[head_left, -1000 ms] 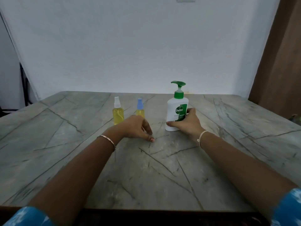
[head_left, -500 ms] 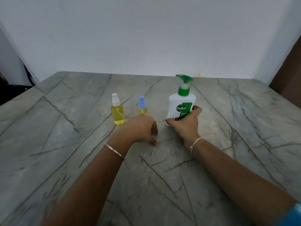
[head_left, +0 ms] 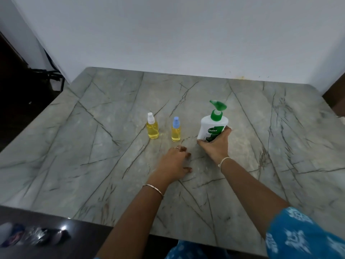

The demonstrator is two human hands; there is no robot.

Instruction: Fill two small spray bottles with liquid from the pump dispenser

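Note:
A white pump dispenser (head_left: 210,126) with a green pump head stands tilted on the marble table (head_left: 93,146), and my right hand (head_left: 214,146) grips its lower body. Left of it stand two small spray bottles holding yellow liquid: one with a blue cap (head_left: 175,130) and, further left, one with a white cap (head_left: 152,126). Both are upright and capped. My left hand (head_left: 176,161) rests on the table just in front of the blue-capped bottle, fingers loosely curled, holding nothing and not touching either bottle.
The table runs back to a white wall (head_left: 168,34). A dark glossy edge (head_left: 56,238) lies along the table's near left side. Dark furniture and cables (head_left: 28,75) sit beyond the left edge.
The camera has tipped downward and pulled back. My right hand has tilted the pump dispenser to the right. My left hand has drawn back slightly from the blue-capped bottle.

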